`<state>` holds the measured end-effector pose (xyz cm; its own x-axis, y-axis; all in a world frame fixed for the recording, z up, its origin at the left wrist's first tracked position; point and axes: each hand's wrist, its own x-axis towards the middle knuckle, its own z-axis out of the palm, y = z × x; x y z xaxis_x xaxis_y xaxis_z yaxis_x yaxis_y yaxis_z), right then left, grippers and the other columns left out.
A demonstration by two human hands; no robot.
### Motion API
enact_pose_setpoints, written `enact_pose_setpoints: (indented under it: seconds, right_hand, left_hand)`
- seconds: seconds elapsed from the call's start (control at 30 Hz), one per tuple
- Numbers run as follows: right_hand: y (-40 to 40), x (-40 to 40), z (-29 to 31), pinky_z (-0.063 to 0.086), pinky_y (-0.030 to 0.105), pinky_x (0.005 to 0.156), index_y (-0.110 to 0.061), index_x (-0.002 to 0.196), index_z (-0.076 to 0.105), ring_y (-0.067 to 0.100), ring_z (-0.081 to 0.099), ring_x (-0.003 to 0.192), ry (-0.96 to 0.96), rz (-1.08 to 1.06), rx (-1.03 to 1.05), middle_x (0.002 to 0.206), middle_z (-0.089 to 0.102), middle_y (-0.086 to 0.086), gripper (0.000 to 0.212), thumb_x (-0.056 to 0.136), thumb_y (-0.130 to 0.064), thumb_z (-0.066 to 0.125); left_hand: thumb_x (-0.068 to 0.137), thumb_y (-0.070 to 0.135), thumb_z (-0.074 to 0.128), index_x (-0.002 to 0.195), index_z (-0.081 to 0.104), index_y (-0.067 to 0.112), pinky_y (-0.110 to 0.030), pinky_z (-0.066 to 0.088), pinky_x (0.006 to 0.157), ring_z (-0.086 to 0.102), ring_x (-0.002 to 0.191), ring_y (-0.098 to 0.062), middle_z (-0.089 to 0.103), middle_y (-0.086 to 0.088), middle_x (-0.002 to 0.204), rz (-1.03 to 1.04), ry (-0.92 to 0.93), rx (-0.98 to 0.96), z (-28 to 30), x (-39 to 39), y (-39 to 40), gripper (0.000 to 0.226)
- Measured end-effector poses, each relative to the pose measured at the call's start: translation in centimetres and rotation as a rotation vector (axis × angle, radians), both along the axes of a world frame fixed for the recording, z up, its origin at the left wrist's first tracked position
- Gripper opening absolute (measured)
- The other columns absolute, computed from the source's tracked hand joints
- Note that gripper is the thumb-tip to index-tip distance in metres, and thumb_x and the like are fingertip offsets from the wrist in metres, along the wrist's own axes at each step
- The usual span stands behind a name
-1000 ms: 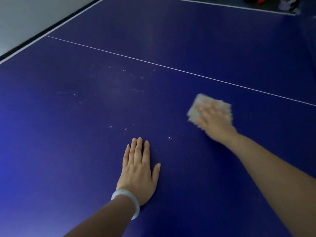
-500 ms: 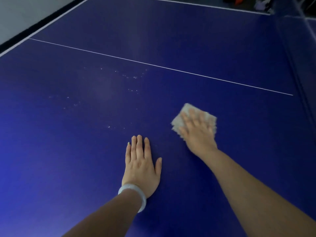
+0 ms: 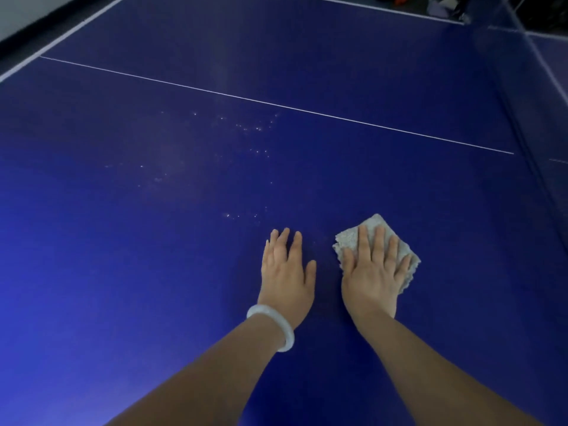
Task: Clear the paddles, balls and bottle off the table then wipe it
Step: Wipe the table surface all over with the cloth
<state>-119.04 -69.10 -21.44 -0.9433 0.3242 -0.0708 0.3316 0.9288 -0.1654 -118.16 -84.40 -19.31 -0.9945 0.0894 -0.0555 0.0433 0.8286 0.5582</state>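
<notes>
A dark blue table-tennis table (image 3: pixel 123 241) fills the view, with a thin white centre line running across it. My right hand (image 3: pixel 373 272) presses flat on a folded pale grey cloth (image 3: pixel 349 241) lying on the table, fingers straight. My left hand (image 3: pixel 285 272) rests flat on the bare table just left of the cloth, a white bangle on its wrist. Small white specks and a faint smear (image 3: pixel 246 127) lie on the surface beyond my hands. No paddles, balls or bottle are in view.
The net (image 3: pixel 528 124) runs along the right side, with the other table half behind it. The table's white-lined left edge (image 3: pixel 61 35) borders a grey floor. Dim clutter (image 3: pixel 439 9) sits beyond the far edge.
My right hand has dragged the cloth toward me and leftward, ending beside my left hand. The left hand has stayed flat on the table.
</notes>
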Motion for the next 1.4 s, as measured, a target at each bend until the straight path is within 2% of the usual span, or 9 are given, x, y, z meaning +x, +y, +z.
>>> enact_pose_setpoints:
  seconds: [0.07,0.23,0.47,0.7,0.9,1.03,1.13,1.3,1.4]
  right_hand:
    - [-0.1,0.0,0.0,-0.013,0.05,0.12,-0.033,0.155,-0.002,0.021,-0.015,0.15,0.01,-0.007,-0.014,0.164,-0.011,-0.005,0.058,0.101,-0.051,0.009]
    - [-0.2,0.1,0.2,-0.012,0.049,0.12,-0.034,0.156,0.0,0.019,-0.016,0.15,0.004,-0.016,-0.027,0.164,-0.011,-0.007,0.058,0.101,-0.051,0.01]
    - [-0.2,0.2,0.2,-0.012,0.047,0.121,-0.034,0.156,0.004,0.018,-0.014,0.15,0.017,-0.025,-0.032,0.164,-0.005,-0.006,0.058,0.101,-0.051,0.011]
    - [-0.3,-0.1,0.1,-0.014,0.045,0.12,-0.033,0.156,0.004,0.019,-0.012,0.15,0.021,-0.026,0.004,0.164,-0.005,-0.006,0.06,0.1,-0.052,0.009]
    - [-5.2,-2.0,0.4,-0.006,0.059,0.118,-0.027,0.156,-0.008,0.03,-0.013,0.15,-0.03,-0.252,-0.014,0.163,-0.013,0.004,0.063,0.099,-0.052,0.003]
    - [-11.1,-3.2,-0.2,-0.011,0.06,0.117,-0.028,0.152,-0.019,0.033,-0.019,0.148,-0.034,0.112,0.045,0.159,-0.024,0.005,0.062,0.097,-0.052,-0.003]
    - [-8.3,-5.5,-0.3,-0.011,0.059,0.117,-0.03,0.154,-0.011,0.031,-0.015,0.149,-0.05,0.386,0.114,0.162,-0.018,0.001,0.061,0.099,-0.053,0.003]
    - [-2.1,-10.3,0.8,-0.004,0.064,0.116,-0.028,0.156,-0.005,0.033,-0.012,0.149,-0.109,-0.141,-0.023,0.164,-0.009,0.006,0.063,0.1,-0.053,0.008]
    - [-7.2,-10.0,0.8,-0.007,0.065,0.115,-0.027,0.156,-0.008,0.036,-0.014,0.149,-0.088,-0.049,0.014,0.163,-0.013,0.007,0.063,0.1,-0.052,0.006]
  left_hand:
    - [0.104,0.035,0.034,0.155,0.018,0.014,-0.025,-0.012,0.117,-0.008,0.15,-0.016,0.005,-0.004,0.163,-0.03,0.075,-0.006,0.2,0.6,-3.2,0.058]
    - [0.1,0.041,0.033,0.152,0.024,0.002,-0.039,0.001,0.123,0.004,0.15,-0.031,0.014,-0.019,0.16,0.103,0.083,-0.29,-0.3,1.2,-12.7,0.065]
    - [0.093,0.054,0.004,0.155,0.005,0.006,-0.041,-0.004,0.123,-0.006,0.15,-0.031,0.0,-0.018,0.162,0.108,-0.016,-0.494,-1.4,-1.1,-16.7,0.078]
    - [0.097,0.049,-0.004,0.155,0.005,0.006,-0.042,-0.004,0.123,-0.007,0.15,-0.031,-0.001,-0.018,0.162,0.11,0.017,-0.507,-1.7,-1.1,-16.6,0.073]
    - [0.094,0.051,0.0,0.156,0.008,0.007,-0.042,-0.002,0.123,-0.005,0.151,-0.029,0.003,-0.016,0.163,0.119,0.009,-0.49,-1.5,-0.9,-16.5,0.077]
    - [0.099,0.052,0.002,0.155,0.015,0.006,-0.043,0.004,0.123,-0.001,0.151,-0.03,0.009,-0.017,0.162,0.133,0.018,-0.488,-1.5,-1.0,-16.5,0.073]
    - [0.093,0.053,0.001,0.154,0.017,0.006,-0.044,0.007,0.123,0.003,0.151,-0.03,0.012,-0.018,0.161,0.13,0.014,-0.507,-1.6,-1.0,-16.6,0.079]
    - [0.095,0.053,0.003,0.154,0.019,0.006,-0.043,0.005,0.123,0.005,0.151,-0.031,0.014,-0.018,0.161,0.134,0.018,-0.502,-1.7,-1.0,-16.7,0.077]
    - [0.096,0.052,0.007,0.153,0.022,0.005,-0.044,0.009,0.123,0.009,0.15,-0.031,0.017,-0.018,0.16,0.14,0.021,-0.507,-1.6,-1.0,-16.7,0.075]
